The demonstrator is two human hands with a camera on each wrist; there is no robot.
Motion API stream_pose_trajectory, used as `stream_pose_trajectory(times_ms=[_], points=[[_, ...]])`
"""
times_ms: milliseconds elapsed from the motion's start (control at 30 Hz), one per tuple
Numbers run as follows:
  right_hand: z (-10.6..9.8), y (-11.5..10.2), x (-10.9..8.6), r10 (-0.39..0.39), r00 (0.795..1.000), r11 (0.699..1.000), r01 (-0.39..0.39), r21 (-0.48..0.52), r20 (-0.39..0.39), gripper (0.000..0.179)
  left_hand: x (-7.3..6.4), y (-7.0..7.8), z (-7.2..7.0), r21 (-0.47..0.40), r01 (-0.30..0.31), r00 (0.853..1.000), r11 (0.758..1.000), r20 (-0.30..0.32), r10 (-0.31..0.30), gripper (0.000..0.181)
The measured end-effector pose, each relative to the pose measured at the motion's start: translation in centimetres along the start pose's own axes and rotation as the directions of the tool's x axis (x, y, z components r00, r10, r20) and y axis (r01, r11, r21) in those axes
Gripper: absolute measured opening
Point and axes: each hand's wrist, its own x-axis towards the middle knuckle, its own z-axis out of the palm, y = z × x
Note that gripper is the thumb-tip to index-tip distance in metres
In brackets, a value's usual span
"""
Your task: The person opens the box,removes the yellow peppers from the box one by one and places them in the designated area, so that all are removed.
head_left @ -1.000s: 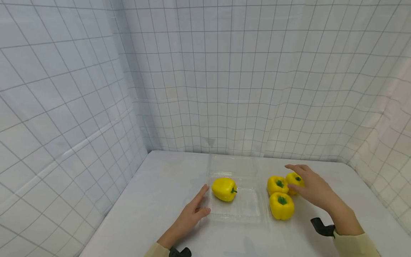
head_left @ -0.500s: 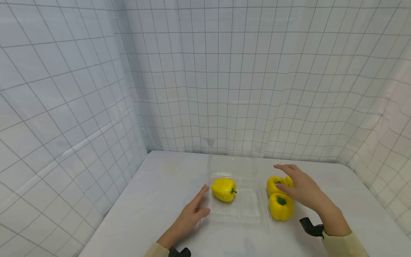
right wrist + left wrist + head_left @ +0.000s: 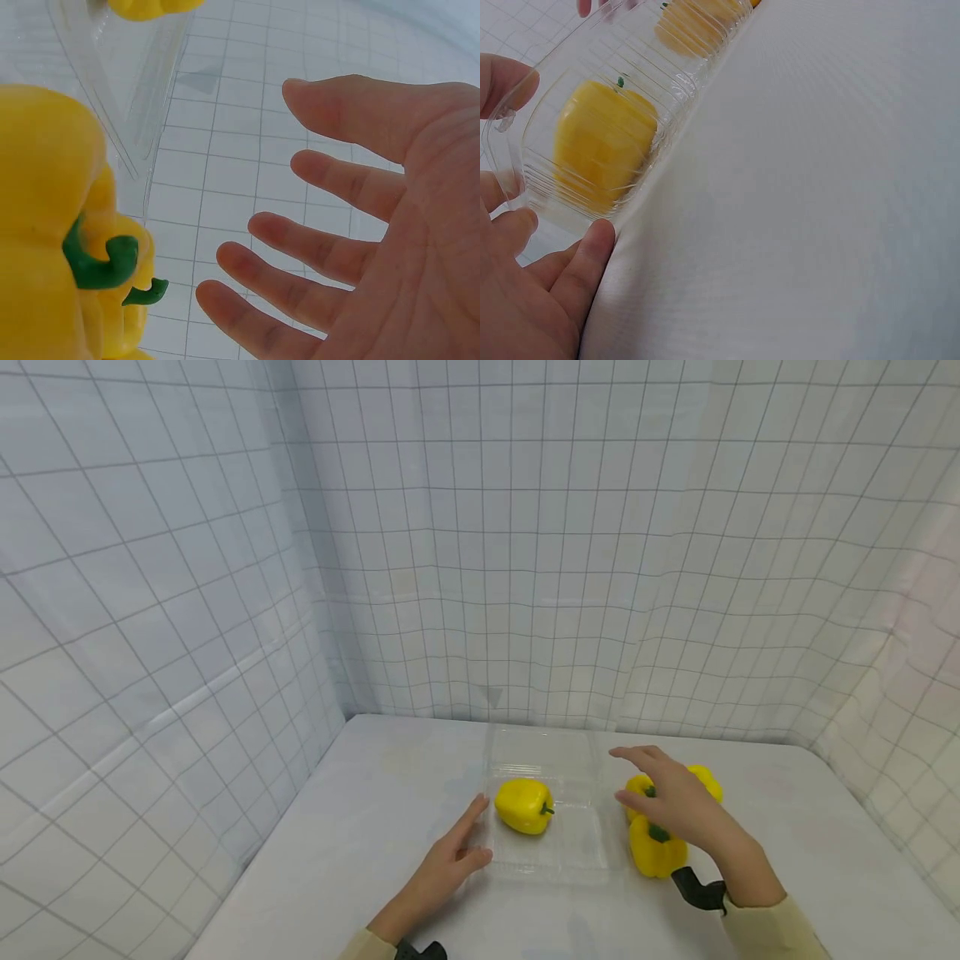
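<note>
A clear plastic clamshell container (image 3: 573, 843) lies on the table with its lid (image 3: 542, 747) folded back. Inside its left half, a yellow bell pepper (image 3: 523, 806) rests on its side, green stem to the right. My left hand (image 3: 442, 868) touches the container's left side with its fingers spread; the left wrist view shows fingertips (image 3: 596, 236) against the plastic edge. My right hand (image 3: 678, 802) hovers over a group of three yellow bell peppers, fingers extended and apart, holding nothing. It partly hides the front pepper (image 3: 658, 856), the back-left pepper (image 3: 637, 787) and the back-right pepper (image 3: 707, 781).
The white table (image 3: 360, 827) carries the container in the middle and the peppers to its right. White grid-patterned sheets (image 3: 480, 568) enclose the table at the back and both sides.
My right hand has moved left across the pepper group, from over the back-right pepper to over the back-left one. The left hand stays at the container's side.
</note>
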Motion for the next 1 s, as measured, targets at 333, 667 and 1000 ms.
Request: stream_pose_trajectory(times_ms=[333, 667, 1000], points=[[1.4, -0.6, 1.0, -0.031, 0.999, 0.999, 0.030, 0.032, 0.016, 0.057, 0.0, -0.3, 0.1, 0.012, 0.016, 1.000, 1.000, -0.005, -0.016, 0.072], [3.4, -1.3, 1.7, 0.003, 0.997, 0.996, -0.010, 0.093, 0.081, 0.057, -0.1, -0.1, 0.2, 0.006, 0.015, 1.000, 1.000, -0.008, -0.015, 0.071], [5.5, -1.7, 2.1, 0.015, 0.993, 0.996, -0.026, 0.089, 0.119, 0.056, -0.1, 0.1, 0.2, 0.003, 0.023, 1.000, 1.000, -0.004, -0.023, 0.070]])
